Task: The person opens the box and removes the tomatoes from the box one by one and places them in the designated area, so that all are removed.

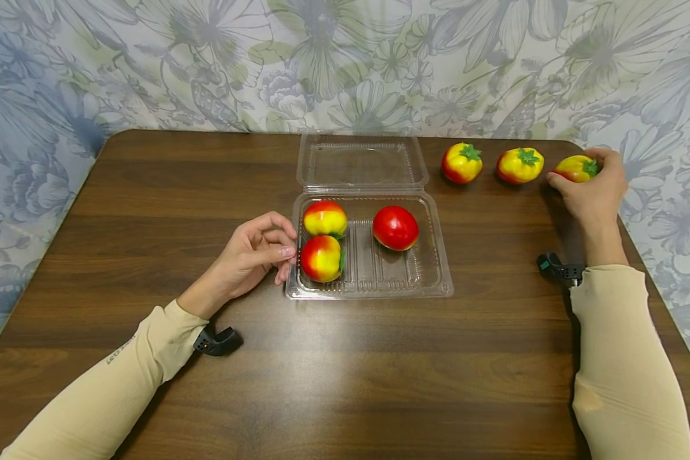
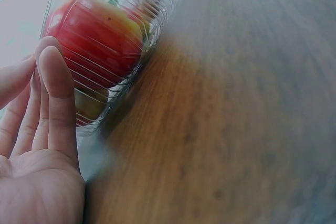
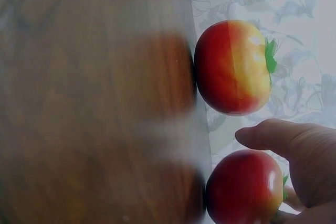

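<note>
In the head view, my left hand [image 1: 255, 252] holds the left rim of a clear plastic clamshell container [image 1: 365, 291], thumb and fingertips right at the edge. Inside it, two red-and-yellow tomato-like fruits [image 1: 322, 259] sit together on the left, and a glossy red fruit [image 1: 395, 228] lies on the right. At the table's far right corner, my right hand [image 1: 598, 188] grips another tomato-like fruit [image 1: 575, 168] with a green leafy top. The right wrist view shows its thumb beside this red fruit [image 3: 244, 187], with the other fingers partly hidden behind it.
Two more red-and-yellow fruits, a left one [image 1: 462, 163] and a middle one [image 1: 520, 166], stand in a row along the table's back edge. The container's lid [image 1: 362, 160] lies open toward the floral wall [image 1: 345, 64]. Brown wood table [image 1: 345, 383] stretches in front.
</note>
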`<state>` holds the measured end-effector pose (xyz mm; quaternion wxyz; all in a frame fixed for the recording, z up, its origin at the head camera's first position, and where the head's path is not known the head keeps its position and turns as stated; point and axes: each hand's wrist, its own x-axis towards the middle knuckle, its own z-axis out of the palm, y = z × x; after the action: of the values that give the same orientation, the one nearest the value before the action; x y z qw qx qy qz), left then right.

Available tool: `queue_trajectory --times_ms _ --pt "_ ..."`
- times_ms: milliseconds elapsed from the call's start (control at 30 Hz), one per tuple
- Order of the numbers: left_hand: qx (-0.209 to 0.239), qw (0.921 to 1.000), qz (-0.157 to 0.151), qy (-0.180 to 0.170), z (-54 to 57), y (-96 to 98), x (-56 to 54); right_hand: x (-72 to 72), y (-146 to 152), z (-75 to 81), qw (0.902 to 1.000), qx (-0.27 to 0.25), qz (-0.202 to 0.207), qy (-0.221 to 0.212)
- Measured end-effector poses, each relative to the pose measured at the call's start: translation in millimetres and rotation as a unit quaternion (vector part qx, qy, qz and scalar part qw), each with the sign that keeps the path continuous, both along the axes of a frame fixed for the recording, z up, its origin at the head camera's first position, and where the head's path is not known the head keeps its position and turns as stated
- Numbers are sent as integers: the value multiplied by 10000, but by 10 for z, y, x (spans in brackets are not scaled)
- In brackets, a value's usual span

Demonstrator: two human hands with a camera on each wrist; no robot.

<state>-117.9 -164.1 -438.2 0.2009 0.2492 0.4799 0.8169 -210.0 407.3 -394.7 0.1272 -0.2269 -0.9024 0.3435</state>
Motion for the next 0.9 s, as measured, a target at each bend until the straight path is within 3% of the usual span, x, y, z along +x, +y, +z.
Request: queue_trajectory --times_ms 333,600,900 --pt "5 10000 23 5 -1 7 -4 -14 -17 5 9993 -205 -218 221" --pt "49 10000 -3 1 -7 -1 1 -31 -46 11 9963 -274 -458 668" --pt "44 10000 12 13 -2 2 -3 -21 -194 61 9877 -129 -325 1526"
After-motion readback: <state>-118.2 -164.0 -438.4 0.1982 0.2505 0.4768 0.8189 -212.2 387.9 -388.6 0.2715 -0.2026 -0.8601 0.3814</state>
